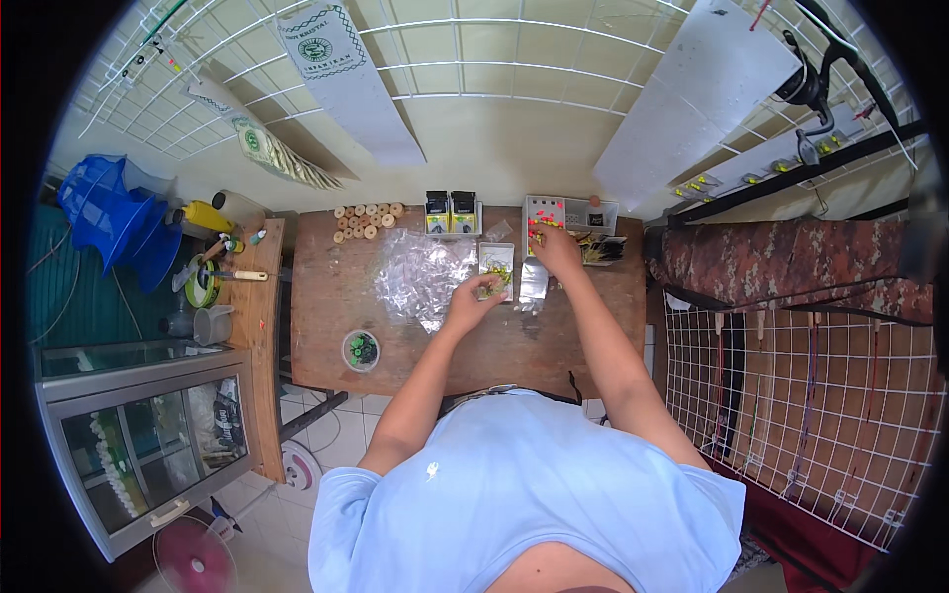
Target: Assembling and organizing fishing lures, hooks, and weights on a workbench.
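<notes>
My left hand (476, 302) is over the near end of a narrow white tray (498, 253), its fingers curled round something small and partly see-through. Small yellow-green pieces (498, 273) show at its fingertips, too fine to name. Further right, my right hand (557, 251) reaches to the front of a white box (545, 207) dotted with bright pink and yellow bits. Its fingers are pinched together there, and what they grip is too small to make out. Just below lies a stack of silvery clear packets (533, 284), between my two forearms.
Clear plastic bags (425, 277) are spread left of my left hand. Behind them stand round wooden pieces (370, 231) and a white holder with black-topped packs (451, 213). A round tub with green and black items (361, 351) stands near the front left. A wire grid (791, 395) borders the right.
</notes>
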Available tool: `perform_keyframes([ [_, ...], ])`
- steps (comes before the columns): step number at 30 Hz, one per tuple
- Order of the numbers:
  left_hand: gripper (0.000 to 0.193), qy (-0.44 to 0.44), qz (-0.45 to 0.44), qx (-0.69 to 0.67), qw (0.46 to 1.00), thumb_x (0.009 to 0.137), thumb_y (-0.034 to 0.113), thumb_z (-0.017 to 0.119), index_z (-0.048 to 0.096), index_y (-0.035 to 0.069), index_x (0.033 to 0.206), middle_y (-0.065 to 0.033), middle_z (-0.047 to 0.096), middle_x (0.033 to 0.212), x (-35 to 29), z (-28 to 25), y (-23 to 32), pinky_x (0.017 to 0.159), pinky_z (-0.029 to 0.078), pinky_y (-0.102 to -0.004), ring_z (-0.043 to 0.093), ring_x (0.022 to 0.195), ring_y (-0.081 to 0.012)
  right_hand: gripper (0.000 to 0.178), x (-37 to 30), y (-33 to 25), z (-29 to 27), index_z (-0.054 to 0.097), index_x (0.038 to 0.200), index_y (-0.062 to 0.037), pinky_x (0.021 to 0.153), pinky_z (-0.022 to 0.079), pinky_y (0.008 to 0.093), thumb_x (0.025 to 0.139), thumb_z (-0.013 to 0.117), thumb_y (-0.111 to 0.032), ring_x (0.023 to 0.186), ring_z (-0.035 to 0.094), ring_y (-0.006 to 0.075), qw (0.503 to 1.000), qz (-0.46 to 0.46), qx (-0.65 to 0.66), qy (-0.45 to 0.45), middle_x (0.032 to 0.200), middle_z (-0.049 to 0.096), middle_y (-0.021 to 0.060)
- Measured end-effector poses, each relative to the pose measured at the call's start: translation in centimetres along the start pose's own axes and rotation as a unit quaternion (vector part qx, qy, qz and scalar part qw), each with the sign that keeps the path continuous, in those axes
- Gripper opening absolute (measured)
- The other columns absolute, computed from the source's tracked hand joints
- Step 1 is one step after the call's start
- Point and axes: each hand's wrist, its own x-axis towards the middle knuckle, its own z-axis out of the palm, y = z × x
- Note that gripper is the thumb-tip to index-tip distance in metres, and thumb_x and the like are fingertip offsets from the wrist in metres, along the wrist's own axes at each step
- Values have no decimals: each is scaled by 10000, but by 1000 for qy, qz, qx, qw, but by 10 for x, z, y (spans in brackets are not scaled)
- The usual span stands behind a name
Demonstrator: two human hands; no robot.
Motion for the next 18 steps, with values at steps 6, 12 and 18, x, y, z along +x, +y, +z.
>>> perform_keyframes([
  [6,432,6,-3,-4,1000,772,241,790,666,55,1142,-54,673,1048,2,-4,-10,783,429,-262,582,952,-117,282,5,2,5,702,1048,-167,641,504,387,790,677,-279,704,642,272,999,22,9,-38,745,653,90],
  [12,434,5,-9,-9,1000,771,234,792,667,59,1149,-51,673,1025,2,-1,-5,761,424,-247,572,915,-109,249,7,7,2,704,1000,-150,623,496,378,780,689,-264,680,637,251,998,-24,-53,-33,728,649,71],
  [18,444,9,-6,-25,1000,772,254,791,666,58,1150,-56,677,1026,-4,-2,-8,776,429,-252,579,903,-110,191,5,3,-9,686,938,-114,669,511,364,800,678,-245,748,658,269,995,41,23,-91,823,678,87],
])
